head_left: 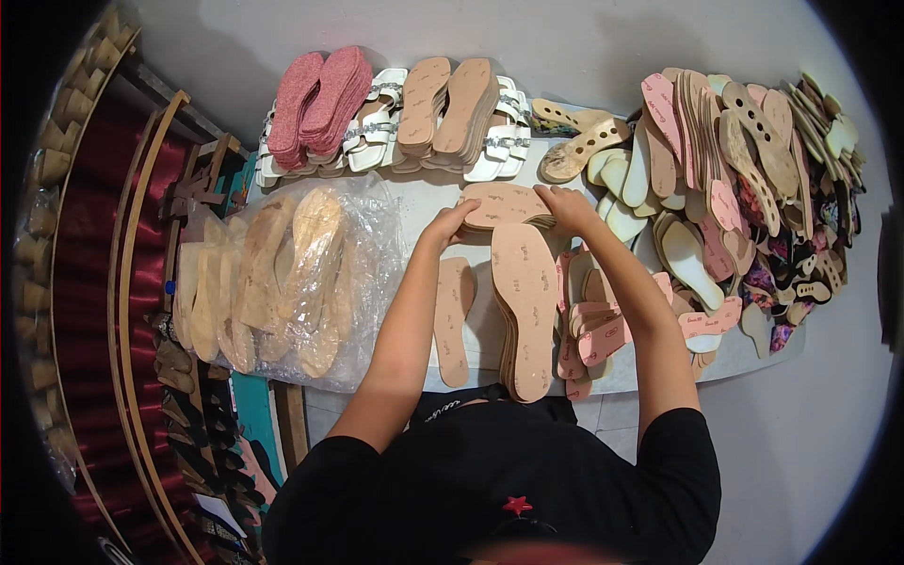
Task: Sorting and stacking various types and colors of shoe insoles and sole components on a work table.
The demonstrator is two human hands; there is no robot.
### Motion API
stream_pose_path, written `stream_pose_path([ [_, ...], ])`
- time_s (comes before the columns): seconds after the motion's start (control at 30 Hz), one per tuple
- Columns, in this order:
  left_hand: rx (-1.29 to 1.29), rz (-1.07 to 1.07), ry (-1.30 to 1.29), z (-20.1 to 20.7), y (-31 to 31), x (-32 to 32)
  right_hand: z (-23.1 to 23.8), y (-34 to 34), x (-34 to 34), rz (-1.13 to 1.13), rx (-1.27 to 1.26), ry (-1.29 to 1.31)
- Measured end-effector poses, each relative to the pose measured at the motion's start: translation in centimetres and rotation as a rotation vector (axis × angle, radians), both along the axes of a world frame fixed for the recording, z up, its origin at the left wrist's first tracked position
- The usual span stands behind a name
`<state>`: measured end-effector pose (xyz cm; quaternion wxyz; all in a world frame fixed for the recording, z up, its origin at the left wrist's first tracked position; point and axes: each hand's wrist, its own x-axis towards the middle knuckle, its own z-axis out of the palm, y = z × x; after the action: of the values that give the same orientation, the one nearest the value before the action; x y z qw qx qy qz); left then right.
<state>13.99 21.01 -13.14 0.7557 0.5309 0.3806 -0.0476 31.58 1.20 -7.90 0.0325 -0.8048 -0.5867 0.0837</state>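
Both my hands grip a stack of tan printed insoles (506,203) lying crosswise on the table. My left hand (450,224) is closed round its left end, and my right hand (569,209) is closed on its right end. Directly below, nearer to me, is a second stack of tan insoles (524,301), lengthwise, its top close to the held stack. A single tan insole (453,320) lies flat to the left of that stack. Under my right forearm are loose pink and tan insoles (603,341), partly hidden by the arm.
A clear plastic bag (363,325) of pale sole shapes lies at the left. Along the wall stand red insole stacks (337,89), tan insole stacks (468,99) and white sandals (379,122). At the right is a large heap of mixed insoles (692,132). Wooden racks (141,226) rise at far left.
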Motion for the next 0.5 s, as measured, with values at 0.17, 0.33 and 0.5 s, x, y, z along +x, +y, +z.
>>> stream_pose_path([
  [0.17, 0.175, -0.02, 0.134, 0.4, -0.5, -0.4, -0.7, 0.3, -0.4, -0.034, 0.029, -0.133],
  [0.33, 0.889, -0.089, 0.098, 2.1, -1.7, 0.0, -2.2, 0.0, -0.7, -0.077, 0.074, -0.219],
  [0.5, 1.081, -0.392, -0.117, 1.7, -0.3, 0.8, -1.2, 0.3, -1.3, -0.116, 0.087, -0.145],
])
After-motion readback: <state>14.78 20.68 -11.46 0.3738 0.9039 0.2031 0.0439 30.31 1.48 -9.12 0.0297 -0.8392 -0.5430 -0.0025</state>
